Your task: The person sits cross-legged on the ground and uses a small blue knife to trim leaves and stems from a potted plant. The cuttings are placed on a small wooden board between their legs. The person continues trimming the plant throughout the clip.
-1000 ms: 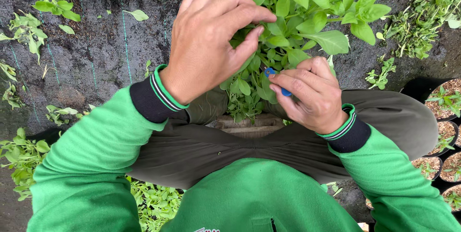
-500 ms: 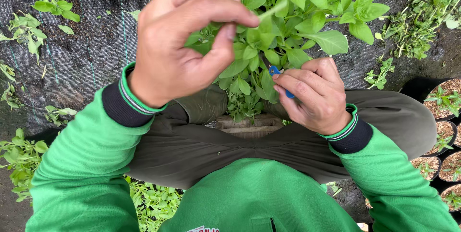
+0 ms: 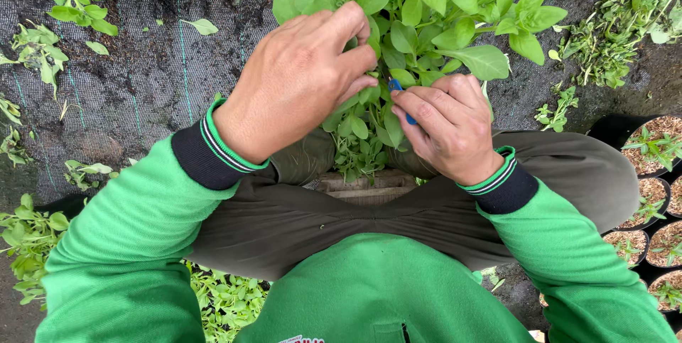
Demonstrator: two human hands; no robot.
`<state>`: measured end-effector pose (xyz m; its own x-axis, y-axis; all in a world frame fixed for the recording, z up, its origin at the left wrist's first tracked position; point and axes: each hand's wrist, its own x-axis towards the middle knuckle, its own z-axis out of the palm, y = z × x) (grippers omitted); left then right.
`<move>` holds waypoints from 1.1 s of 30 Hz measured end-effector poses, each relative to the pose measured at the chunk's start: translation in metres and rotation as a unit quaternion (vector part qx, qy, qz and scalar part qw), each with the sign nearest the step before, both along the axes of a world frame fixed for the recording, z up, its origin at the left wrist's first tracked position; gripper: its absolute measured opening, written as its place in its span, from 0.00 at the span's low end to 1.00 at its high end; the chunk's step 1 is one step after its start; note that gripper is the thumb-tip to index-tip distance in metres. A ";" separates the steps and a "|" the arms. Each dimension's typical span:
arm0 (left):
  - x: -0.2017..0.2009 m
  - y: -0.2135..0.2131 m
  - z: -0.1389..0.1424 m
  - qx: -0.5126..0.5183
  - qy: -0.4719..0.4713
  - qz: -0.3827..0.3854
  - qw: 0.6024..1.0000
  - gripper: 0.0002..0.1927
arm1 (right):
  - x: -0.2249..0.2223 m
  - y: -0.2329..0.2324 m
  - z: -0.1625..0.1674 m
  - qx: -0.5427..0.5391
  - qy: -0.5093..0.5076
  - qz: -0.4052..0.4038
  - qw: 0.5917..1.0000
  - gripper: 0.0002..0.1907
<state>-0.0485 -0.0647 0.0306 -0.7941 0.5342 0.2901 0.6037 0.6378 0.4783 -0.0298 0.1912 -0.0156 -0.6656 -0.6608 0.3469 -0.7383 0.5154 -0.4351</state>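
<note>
A bushy green leafy plant [image 3: 440, 23] stands between my knees, over a wooden stool edge [image 3: 366, 188]. My left hand [image 3: 298, 80] reaches into its foliage from the left, fingers pinched around stems and leaves. My right hand [image 3: 447, 126] sits just right of it, closed on a small blue tool [image 3: 398, 91] whose tip pokes out between thumb and fingers, close to the left fingertips. What the tool is exactly, I cannot tell. Both arms wear green sleeves with dark cuffs.
Dark woven ground cloth [image 3: 142, 87] lies under everything, strewn with cut leafy sprigs [image 3: 35, 37] at the left and a pile of cuttings [image 3: 611, 37] at the upper right. Black pots with small seedlings [image 3: 653, 151] stand at the right edge.
My left hand has come down from above the plant and now grips into the foliage next to my right hand. The right hand with the blue tool has barely moved.
</note>
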 end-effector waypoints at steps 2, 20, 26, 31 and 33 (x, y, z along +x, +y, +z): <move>0.001 -0.001 0.001 0.004 -0.004 0.009 1.000 0.13 | 0.001 0.002 0.001 -0.007 -0.010 -0.002 1.000 0.15; 0.070 -0.012 -0.004 0.019 -0.124 0.019 0.992 0.14 | -0.019 -0.015 0.031 0.063 -0.071 -0.001 0.995 0.10; 0.071 -0.022 -0.042 -0.109 -0.021 0.131 0.985 0.08 | -0.027 -0.044 0.019 0.147 -0.036 0.018 0.988 0.08; 0.071 -0.032 -0.051 -0.141 -0.010 0.154 0.978 0.07 | -0.030 -0.056 0.020 0.171 -0.012 0.003 0.985 0.10; 0.068 -0.035 -0.052 -0.142 -0.023 0.151 0.978 0.06 | -0.031 -0.060 0.019 0.177 -0.017 0.000 0.984 0.09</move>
